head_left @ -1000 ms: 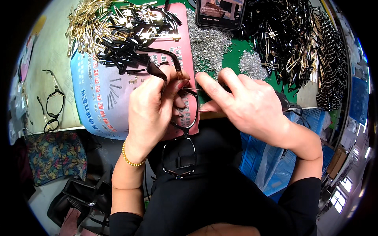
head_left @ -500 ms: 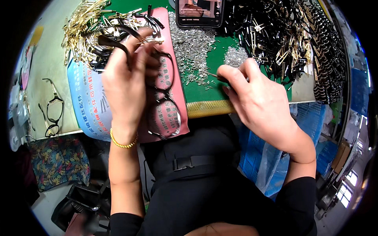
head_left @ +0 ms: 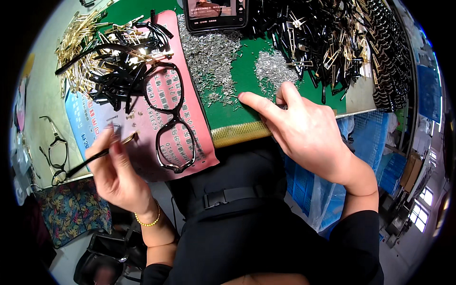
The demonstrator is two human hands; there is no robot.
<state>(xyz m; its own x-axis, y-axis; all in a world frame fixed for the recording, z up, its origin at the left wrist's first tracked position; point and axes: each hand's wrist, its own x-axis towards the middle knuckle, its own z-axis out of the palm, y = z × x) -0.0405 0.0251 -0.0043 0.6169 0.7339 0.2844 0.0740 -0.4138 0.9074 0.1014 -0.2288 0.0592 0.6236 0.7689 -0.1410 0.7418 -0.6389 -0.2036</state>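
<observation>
My left hand (head_left: pixel 114 175) pinches a dark eyeglass temple (head_left: pixel 84 165) with a gold-coloured end, over the lower left of the pink and blue printed mat (head_left: pixel 199 137). A black eyeglass frame (head_left: pixel 176 114) lies on that mat to its right, with a dark temple (head_left: pixel 95 51) reaching left from its upper end. My right hand (head_left: pixel 313 128) rests at the front of the green work surface (head_left: pixel 247 114). Its index finger stretches toward the near edge of the small silver screws (head_left: pixel 213 52). The other fingers are curled, and what they may hold is hidden.
Gold and black temples (head_left: pixel 76 52) are heaped at the far left, more black ones (head_left: pixel 327 52) at the far right. A second screw pile (head_left: pixel 273 69) lies between. A phone (head_left: pixel 216 21) stands at the back. Another eyeglass frame (head_left: pixel 58 152) lies on the left table.
My left hand has come down and left, off the eyeglass frame, and now has a loose temple. My right index finger has straightened toward the screws. The whole view has shifted slightly.
</observation>
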